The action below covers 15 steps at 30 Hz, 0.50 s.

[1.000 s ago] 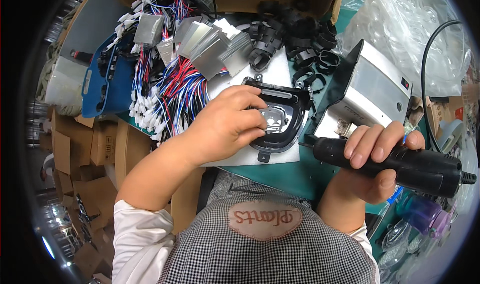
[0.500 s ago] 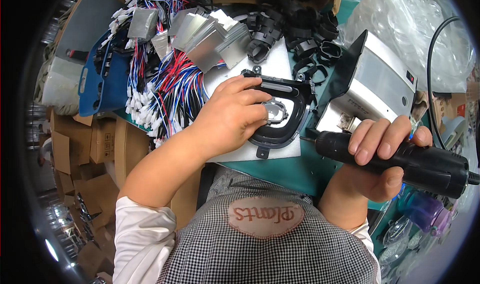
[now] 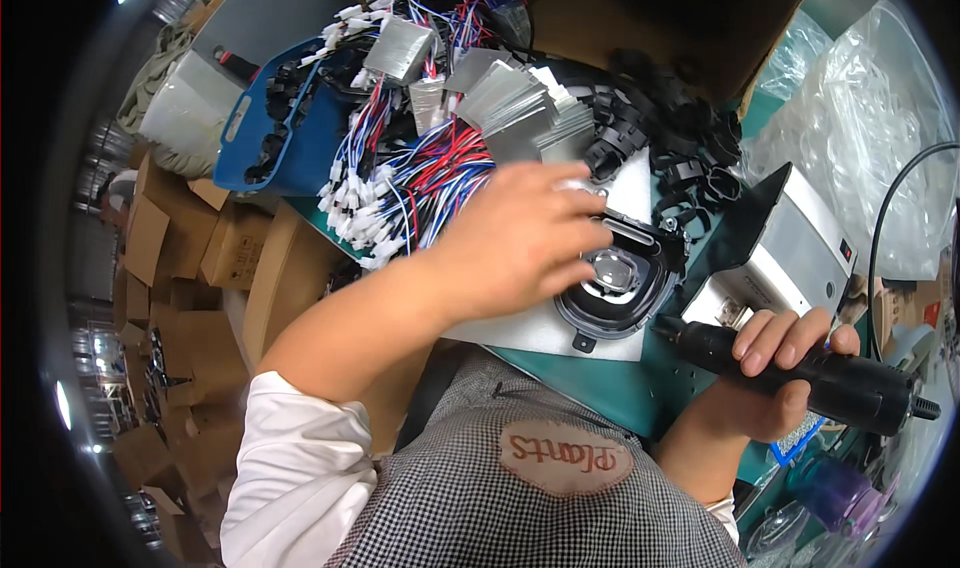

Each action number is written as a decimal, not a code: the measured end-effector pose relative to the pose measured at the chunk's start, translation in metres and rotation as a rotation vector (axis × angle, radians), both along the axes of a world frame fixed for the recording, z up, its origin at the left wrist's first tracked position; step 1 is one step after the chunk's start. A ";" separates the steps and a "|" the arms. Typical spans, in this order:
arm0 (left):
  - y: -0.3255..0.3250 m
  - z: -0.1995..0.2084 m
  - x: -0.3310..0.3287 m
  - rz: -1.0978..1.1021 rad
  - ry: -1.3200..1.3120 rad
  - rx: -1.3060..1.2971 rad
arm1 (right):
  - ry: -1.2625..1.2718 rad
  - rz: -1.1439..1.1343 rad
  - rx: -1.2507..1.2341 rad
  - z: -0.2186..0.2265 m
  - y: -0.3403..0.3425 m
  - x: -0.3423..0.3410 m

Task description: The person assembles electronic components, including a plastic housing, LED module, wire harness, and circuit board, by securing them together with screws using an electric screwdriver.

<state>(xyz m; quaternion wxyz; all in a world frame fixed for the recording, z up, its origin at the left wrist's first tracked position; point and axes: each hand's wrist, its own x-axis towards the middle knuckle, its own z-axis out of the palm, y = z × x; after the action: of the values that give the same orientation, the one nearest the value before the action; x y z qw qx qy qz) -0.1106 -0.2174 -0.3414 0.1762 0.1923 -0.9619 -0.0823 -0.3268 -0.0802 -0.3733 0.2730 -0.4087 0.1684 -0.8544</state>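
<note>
My right hand (image 3: 775, 353) is wrapped round a black electric screwdriver (image 3: 840, 383), its bit end pointing left toward a black lamp housing (image 3: 655, 303). The housing has a clear oval lens (image 3: 613, 271) in its middle and lies on a white foam sheet (image 3: 520, 336). Over the housing's left side hovers my left hand (image 3: 525, 233), slightly blurred, its fingers stretched out and apart. I cannot tell whether the fingertips touch the housing; they hide part of its upper left edge.
Wire bundles (image 3: 440, 183) with white connectors and a stack of metal plates (image 3: 510, 113) lie beyond my left hand. Black rings (image 3: 615, 133) are piled behind the housing. A white-grey device (image 3: 800, 233) stands right, a blue basket (image 3: 300, 158) left, cardboard boxes (image 3: 190, 368) below it.
My left hand has lifted from the lens area toward the housing's upper left. The whole view has shifted, so the bench appears further right and lower. The right hand still grips the screwdriver.
</note>
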 end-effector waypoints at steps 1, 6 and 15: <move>-0.008 0.006 0.005 0.052 0.017 -0.091 | 0.006 -0.008 0.007 0.001 -0.001 0.000; -0.053 0.024 0.030 0.299 -0.157 -0.252 | 0.013 -0.010 0.012 0.000 -0.006 0.002; -0.089 -0.010 0.020 0.103 -0.286 -0.426 | 0.004 -0.057 0.014 0.000 0.001 0.005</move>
<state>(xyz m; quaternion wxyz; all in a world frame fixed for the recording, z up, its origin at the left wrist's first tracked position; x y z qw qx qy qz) -0.0909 -0.3068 -0.3513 0.0790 0.2090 -0.9616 0.1591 -0.3214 -0.0795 -0.3737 0.2512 -0.4036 0.1865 -0.8598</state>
